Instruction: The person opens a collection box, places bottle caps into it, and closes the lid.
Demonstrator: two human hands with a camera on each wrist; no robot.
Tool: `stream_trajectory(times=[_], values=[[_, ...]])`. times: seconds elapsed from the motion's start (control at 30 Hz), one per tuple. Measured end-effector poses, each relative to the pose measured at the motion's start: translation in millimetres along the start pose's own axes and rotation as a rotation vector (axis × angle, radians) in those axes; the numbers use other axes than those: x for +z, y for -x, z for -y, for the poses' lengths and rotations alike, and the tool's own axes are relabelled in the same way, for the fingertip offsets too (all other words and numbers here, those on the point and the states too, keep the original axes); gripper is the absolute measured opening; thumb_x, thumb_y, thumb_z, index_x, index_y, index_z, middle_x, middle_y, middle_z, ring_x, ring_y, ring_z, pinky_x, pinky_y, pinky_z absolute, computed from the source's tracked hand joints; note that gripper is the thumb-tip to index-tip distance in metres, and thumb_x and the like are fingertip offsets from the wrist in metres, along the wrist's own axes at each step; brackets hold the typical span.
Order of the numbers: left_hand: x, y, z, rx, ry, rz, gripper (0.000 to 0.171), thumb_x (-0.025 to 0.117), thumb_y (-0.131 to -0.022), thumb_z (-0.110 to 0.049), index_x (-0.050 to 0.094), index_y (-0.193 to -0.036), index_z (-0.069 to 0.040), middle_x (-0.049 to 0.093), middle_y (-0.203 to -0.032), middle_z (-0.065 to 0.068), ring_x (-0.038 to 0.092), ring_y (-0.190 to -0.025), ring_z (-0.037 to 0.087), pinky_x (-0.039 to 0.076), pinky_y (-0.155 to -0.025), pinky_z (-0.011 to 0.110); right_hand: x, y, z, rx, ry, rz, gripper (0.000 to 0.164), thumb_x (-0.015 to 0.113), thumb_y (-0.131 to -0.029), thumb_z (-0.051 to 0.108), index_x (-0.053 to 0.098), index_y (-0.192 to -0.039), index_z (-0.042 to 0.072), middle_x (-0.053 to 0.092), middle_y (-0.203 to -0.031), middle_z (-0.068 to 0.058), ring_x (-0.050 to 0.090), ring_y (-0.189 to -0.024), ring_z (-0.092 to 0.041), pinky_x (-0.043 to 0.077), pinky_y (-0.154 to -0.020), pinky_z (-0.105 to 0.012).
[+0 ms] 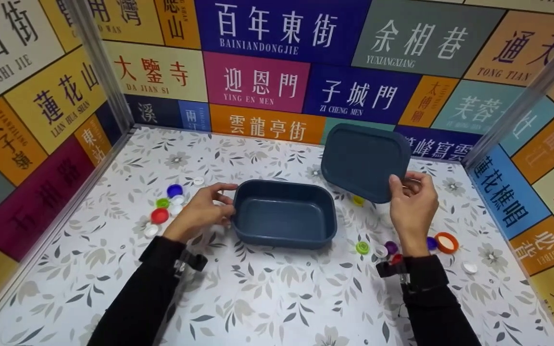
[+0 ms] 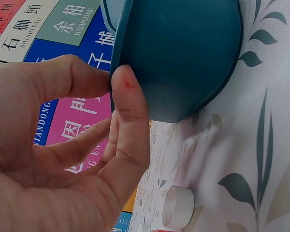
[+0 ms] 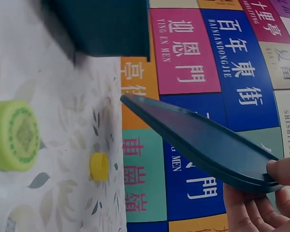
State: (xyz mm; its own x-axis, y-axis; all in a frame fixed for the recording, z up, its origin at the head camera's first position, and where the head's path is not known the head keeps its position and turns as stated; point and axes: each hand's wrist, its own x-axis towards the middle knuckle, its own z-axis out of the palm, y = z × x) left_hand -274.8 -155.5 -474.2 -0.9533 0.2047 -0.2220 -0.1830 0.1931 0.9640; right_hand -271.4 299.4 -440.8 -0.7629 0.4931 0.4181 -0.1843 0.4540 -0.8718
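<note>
A dark blue rectangular food container [image 1: 284,216] stands upright on the table with its inside bare. At its left end, my left hand [image 1: 205,206] pinches the rim; the left wrist view shows a fingertip [image 2: 128,87] against the outer wall. The matching flat lid [image 1: 366,161] is held up in the air, tilted, behind and to the right of the container. My right hand [image 1: 414,202] grips the lid by its lower right corner, with the thumb [image 3: 285,169] on its recessed face and the other fingers behind.
Several bottle caps lie left of the container, among them a red cap [image 1: 159,216] and a blue cap [image 1: 175,191]. More lie to the right, including a green cap [image 1: 362,247], a yellow cap [image 3: 99,166] and an orange cap [image 1: 446,242]. Sign-printed walls [image 1: 258,81] enclose the table.
</note>
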Motion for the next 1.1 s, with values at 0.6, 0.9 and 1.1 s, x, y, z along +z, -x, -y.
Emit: stream_trajectory(times=[0.6, 0.9, 1.1], values=[[-1.9, 4.7, -0.5, 0.008, -0.093, -0.029, 0.071, 0.070, -0.101, -0.001, 0.056, -0.170, -0.012, 0.064, -0.120, 0.011, 0.069, -0.084, 0.017, 0.069, -0.076, 0.033, 30, 5, -22, -0.473, 0.239, 0.242, 0.015, 0.089, -0.099, -0.002, 0.077, -0.108, 0.000, 0.088, -0.104, -0.020, 0.088, -0.096, -0.036, 0.064, -0.089, -0.015], [-1.6, 6.4, 0.2, 0.054, -0.057, -0.008, 0.069, 0.069, -0.102, -0.001, 0.054, -0.170, -0.005, 0.064, -0.114, 0.011, 0.067, -0.077, 0.017, 0.067, -0.070, 0.032, 20, -21, -33, -0.506, 0.372, 0.296, 0.016, 0.086, -0.091, -0.013, 0.080, -0.102, -0.002, 0.084, -0.103, -0.025, 0.082, -0.094, -0.045, 0.065, -0.089, -0.060], [0.0, 4.5, -2.6, 0.034, -0.083, -0.006, 0.070, 0.069, -0.102, 0.000, 0.054, -0.171, -0.008, 0.062, -0.117, 0.012, 0.069, -0.082, 0.020, 0.069, -0.073, 0.034, -1, -42, -41, -0.457, 0.475, 0.339, 0.015, 0.087, -0.091, -0.014, 0.083, -0.101, -0.004, 0.081, -0.105, -0.032, 0.079, -0.101, -0.054, 0.063, -0.095, -0.068]])
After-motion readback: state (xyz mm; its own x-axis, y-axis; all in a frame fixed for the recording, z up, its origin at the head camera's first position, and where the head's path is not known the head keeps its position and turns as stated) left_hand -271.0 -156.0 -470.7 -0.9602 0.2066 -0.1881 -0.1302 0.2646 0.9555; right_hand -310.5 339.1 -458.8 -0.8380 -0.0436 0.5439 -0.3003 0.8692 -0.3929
